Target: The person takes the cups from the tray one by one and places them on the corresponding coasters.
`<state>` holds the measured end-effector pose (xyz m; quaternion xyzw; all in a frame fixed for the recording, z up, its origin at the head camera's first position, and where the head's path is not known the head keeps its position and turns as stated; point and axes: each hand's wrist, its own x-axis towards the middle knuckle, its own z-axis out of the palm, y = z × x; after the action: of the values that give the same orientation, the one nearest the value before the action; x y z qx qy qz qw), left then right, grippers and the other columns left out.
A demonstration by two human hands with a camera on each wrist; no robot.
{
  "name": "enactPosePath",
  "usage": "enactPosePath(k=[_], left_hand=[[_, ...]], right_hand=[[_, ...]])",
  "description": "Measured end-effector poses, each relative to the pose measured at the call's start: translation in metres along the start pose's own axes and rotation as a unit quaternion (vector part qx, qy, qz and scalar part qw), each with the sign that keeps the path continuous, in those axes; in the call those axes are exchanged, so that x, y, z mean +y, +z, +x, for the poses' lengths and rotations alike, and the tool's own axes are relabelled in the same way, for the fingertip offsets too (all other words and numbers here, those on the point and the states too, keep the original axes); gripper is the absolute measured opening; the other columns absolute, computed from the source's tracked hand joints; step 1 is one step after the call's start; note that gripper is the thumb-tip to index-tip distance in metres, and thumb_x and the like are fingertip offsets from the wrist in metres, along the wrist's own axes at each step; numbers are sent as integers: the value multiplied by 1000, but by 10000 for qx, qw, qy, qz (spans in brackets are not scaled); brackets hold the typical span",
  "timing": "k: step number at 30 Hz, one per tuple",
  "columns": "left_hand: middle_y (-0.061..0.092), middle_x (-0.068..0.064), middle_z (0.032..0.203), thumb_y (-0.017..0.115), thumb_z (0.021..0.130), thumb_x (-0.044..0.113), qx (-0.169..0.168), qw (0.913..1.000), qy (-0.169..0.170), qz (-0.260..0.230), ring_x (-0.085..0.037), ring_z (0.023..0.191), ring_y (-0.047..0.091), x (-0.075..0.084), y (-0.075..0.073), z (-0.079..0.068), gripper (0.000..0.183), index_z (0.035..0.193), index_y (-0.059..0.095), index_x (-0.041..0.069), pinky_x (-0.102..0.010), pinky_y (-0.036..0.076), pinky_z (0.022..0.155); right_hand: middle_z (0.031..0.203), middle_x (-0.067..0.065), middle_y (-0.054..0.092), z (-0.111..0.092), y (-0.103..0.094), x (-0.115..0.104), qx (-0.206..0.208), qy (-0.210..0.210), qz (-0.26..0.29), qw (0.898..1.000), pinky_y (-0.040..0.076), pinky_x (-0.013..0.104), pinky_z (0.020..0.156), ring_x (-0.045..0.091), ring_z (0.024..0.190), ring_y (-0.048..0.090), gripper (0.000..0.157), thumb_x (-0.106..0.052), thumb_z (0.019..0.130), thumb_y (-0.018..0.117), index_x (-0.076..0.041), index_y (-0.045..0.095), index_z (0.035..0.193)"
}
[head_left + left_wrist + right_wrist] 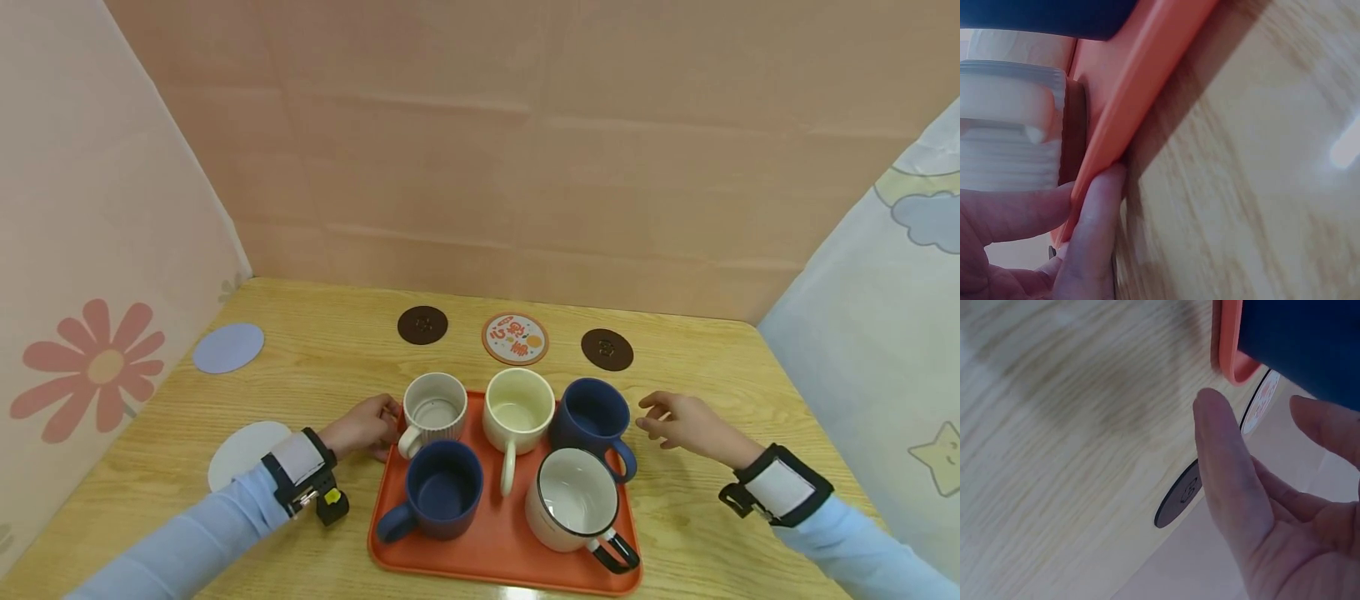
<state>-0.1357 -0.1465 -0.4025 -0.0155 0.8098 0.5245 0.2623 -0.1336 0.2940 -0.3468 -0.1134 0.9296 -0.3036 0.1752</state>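
An orange tray (491, 546) carries several mugs. My left hand (367, 427) pinches its left rim near the back corner, thumb inside and a finger outside in the left wrist view. Beside that thumb stands a ribbed off-white mug (435, 429). A dark blue mug (450, 508) is in front of it. Farther right are a cream mug (517, 433), a second dark blue mug (592, 437) and a white mug with a black rim (570, 529). My right hand (690, 427) hovers off the tray's back right corner, fingers relaxed, touching nothing.
Behind the tray lie a brown coaster (422, 325), a patterned orange-rimmed coaster (515, 338) and another brown coaster (607, 349). At the left are a pale lilac disc (228, 347) and a white disc (236, 454). Fabric walls border the wooden table (720, 358) at the back and sides.
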Motion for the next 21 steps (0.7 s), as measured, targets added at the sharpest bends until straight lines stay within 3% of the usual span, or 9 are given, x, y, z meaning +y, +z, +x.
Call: enactPosePath(k=[21], left_hand=[[51, -14, 82, 53, 77, -6, -49, 10000, 54, -56, -19, 59, 56, 1, 0, -1, 34, 109, 43, -8, -32, 54, 56]], right_hand=[[84, 9, 57, -7, 26, 7, -783, 189, 1270, 9886, 55, 35, 58, 24, 71, 61, 42, -13, 89, 55, 19, 44, 114]])
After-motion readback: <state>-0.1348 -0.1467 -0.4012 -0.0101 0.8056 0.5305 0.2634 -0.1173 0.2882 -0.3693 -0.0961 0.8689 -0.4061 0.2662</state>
